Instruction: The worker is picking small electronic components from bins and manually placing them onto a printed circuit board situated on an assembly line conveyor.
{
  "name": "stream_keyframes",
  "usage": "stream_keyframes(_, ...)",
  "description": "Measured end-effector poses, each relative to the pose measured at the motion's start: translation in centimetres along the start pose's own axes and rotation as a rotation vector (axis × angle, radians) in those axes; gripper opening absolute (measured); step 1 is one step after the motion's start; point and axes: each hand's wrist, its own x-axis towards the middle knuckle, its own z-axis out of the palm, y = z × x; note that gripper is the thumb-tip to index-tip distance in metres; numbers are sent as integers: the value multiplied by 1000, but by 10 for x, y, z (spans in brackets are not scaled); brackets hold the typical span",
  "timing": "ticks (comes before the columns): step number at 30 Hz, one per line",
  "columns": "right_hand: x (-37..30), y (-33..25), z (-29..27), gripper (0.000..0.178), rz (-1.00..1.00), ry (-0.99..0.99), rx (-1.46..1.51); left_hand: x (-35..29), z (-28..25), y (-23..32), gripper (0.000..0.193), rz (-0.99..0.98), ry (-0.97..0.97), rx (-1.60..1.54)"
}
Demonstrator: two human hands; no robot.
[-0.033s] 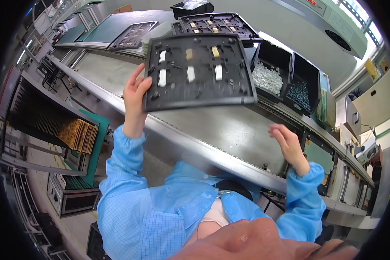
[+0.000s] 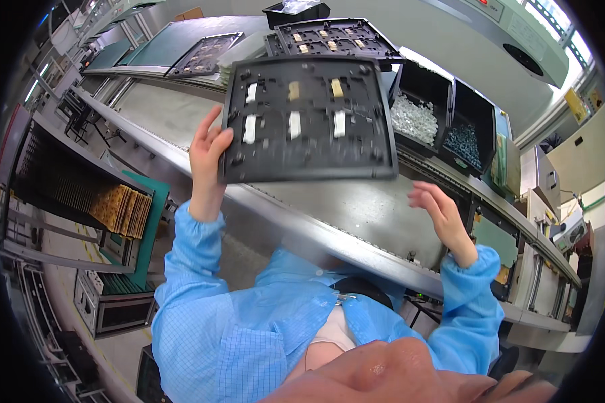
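My left hand (image 2: pixel 208 151) grips the left edge of a black tray (image 2: pixel 275 158), thumb on its face, and holds it up over the metal bench. White and tan strips sit in the tray's recesses, in two rows. The tray is tilted so that its upper face shows, slightly blurred. To the right of the tray, and apart from it, my right hand (image 2: pixel 444 218) hovers over the bench. Its fingers are loosely bent, with nothing seen in them.
The metal bench (image 2: pixel 356 208) runs across in front of me. Behind the held tray lie more black trays (image 2: pixel 376 43). Black bins hold clear pieces (image 2: pixel 413 119) and small dark bluish pieces (image 2: pixel 462 144). A rack with upright brown boards (image 2: pixel 121 209) stands at the left.
The tray has tipped a little, its near edge dropping lower and its face turning more toward me. My right hand has shifted slightly left, toward the tray.
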Motion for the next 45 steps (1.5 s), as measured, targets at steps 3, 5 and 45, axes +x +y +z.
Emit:
stream_keyframes(3,12,-5,29,48,32,-32,448,-41,7,9,69,-66,-82,1)
stream_keyframes(5,5,-2,37,53,-23,-42,679,-63,19,5,70,-138,-98,-6)
stream_keyframes(45,-23,123,6,41,422,594,407,-40,82,-116,60,-324,-663,718)
